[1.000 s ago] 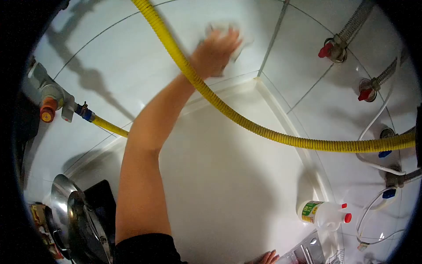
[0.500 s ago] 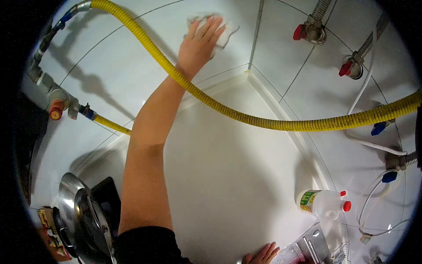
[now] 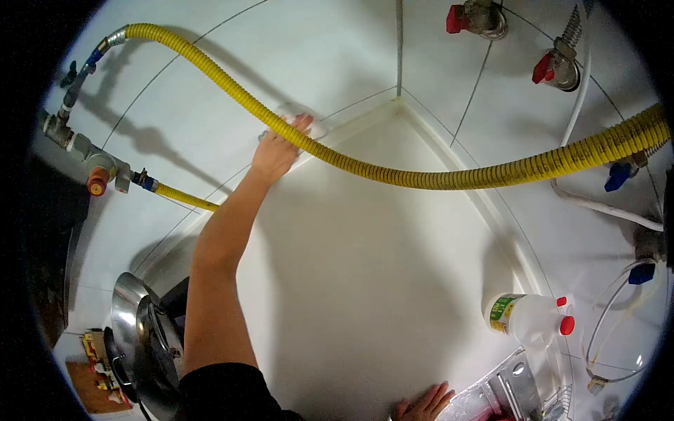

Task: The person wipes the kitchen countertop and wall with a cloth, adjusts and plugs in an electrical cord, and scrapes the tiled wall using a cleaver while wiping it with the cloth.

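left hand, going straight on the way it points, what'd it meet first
The left hand looks free along the wall, perhaps up to the corner; the hose crosses over it, though depth is unclear.

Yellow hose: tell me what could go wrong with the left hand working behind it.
The yellow hose crosses in front of the left hand, so lifting that hand could snag it; whether they touch is unclear. A hard tug might strain the metal fitting at its upper-left end.
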A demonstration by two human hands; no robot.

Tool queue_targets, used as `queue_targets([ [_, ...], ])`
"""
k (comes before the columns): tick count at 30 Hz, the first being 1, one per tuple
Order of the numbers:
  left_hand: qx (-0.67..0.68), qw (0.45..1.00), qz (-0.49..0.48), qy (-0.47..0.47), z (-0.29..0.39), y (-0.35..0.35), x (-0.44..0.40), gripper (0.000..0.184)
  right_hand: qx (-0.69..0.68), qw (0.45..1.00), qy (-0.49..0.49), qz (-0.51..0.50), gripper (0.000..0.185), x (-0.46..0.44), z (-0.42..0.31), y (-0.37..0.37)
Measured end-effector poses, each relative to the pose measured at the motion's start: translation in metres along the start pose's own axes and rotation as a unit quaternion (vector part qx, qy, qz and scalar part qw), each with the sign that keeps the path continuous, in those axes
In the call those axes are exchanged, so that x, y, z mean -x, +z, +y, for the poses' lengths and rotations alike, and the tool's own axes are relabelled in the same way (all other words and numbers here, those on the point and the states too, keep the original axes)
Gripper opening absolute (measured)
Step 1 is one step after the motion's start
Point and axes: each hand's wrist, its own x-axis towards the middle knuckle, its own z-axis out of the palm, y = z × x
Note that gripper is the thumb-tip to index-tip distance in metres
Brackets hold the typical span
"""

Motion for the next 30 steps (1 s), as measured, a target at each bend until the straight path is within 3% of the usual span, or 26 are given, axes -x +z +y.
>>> queue_targets([
  [3, 0.032, 0.999, 0.041, 0.009, 0.020, 0.019, -0.052, 0.051, 0.008, 1.000, 0.005, 0.014, 0.074, 0.001, -0.008, 0.000],
  [6, -0.093, 0.996, -0.001, 0.019, 0.038, 0.006, -0.110, 0.052, 0.019, 0.999, 0.003, 0.037, 0.073, -0.005, -0.011, 0.001],
  [8, -0.087, 0.996, 0.015, 0.013, 0.040, -0.007, -0.117, 0.051, 0.022, 0.999, 0.009, 0.030, 0.073, -0.005, -0.014, -0.003],
  [12, -0.010, 0.998, 0.069, 0.003, 0.032, 0.043, -0.079, 0.051, 0.019, 1.000, 0.004, 0.019, 0.073, -0.006, -0.014, -0.008],
  [16, -0.049, 0.995, -0.073, 0.051, 0.020, -0.003, -0.043, 0.051, -0.005, 1.000, 0.017, 0.008, 0.073, -0.006, -0.015, -0.014],
  [19, 0.088, 0.994, 0.062, 0.019, 0.040, 0.054, -0.081, 0.051, -0.005, 1.000, 0.015, 0.016, 0.075, -0.005, -0.013, -0.008],
  [20, -0.030, 0.998, 0.035, 0.037, 0.043, 0.008, -0.094, 0.050, -0.001, 1.000, 0.015, 0.020, 0.075, -0.003, -0.011, -0.006],
  [23, 0.010, 1.000, 0.020, 0.004, 0.061, 0.020, -0.113, 0.051, -0.005, 0.999, 0.027, -0.032, 0.079, -0.002, 0.002, -0.005],
  [26, 0.061, 0.995, 0.059, -0.043, 0.052, 0.023, -0.081, 0.051, 0.007, 1.000, -0.002, -0.014, 0.080, 0.001, 0.009, -0.001],
  [30, -0.016, 0.999, 0.029, -0.022, 0.029, 0.003, -0.039, 0.050, -0.006, 1.000, -0.014, 0.010, 0.079, 0.000, 0.004, -0.002],
])
